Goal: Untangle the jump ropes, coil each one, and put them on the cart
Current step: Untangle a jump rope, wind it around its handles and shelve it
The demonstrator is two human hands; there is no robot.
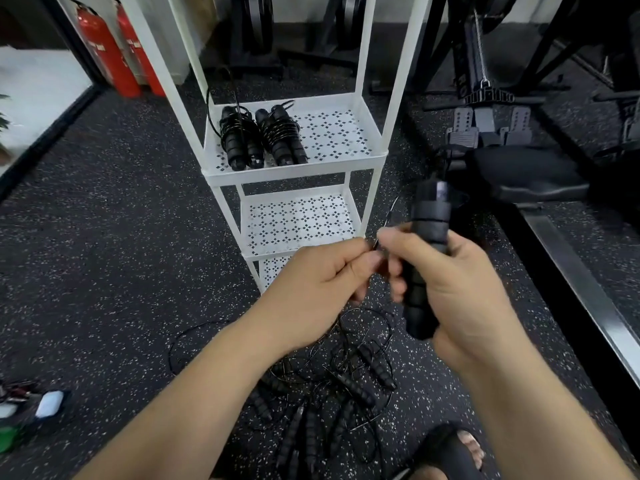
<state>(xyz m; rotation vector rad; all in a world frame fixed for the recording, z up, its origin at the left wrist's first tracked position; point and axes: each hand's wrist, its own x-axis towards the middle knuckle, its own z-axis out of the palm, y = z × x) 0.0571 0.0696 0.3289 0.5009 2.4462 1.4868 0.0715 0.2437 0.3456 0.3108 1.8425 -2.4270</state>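
While the right hand grips black foam handles upright, the left hand pinches the thin cable just beside them. Two coiled ropes lie on the white cart, top shelf, L side. Tangled ropes sit on the floor below both hands, w/ a sandalled foot near.

Single head-worn wide-angle view, facing forward and down.
It looks from close above onto the speckled floor, with the white cart just ahead, mid-frame.
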